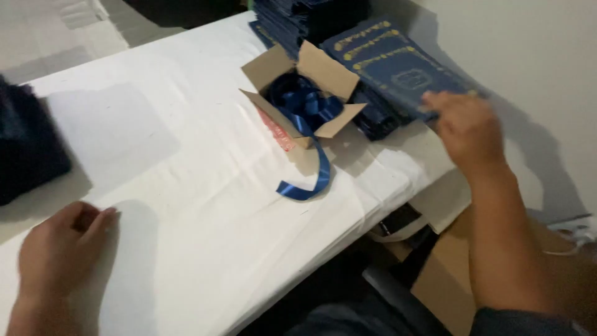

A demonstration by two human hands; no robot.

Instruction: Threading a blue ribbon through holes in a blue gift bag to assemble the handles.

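My right hand (466,127) reaches out to a stack of dark blue flat covers with gold ornament (398,65) at the table's far right, its fingers on the near edge of the top one; blur hides whether it grips. My left hand (62,249) rests on the white table cover (186,186) at the near left, fingers loosely curled, holding nothing. Between them stands an open cardboard box (311,68) with blue satin ribbon (308,109) coiled inside. One ribbon end trails out over the box's front and curls on the table.
More dark blue covers are piled behind the box (298,18). A dark cloth mass (28,143) lies at the left edge. Below the table's right edge sit a cardboard box (448,274) and a white bag (429,211). A pale wall rises at right.
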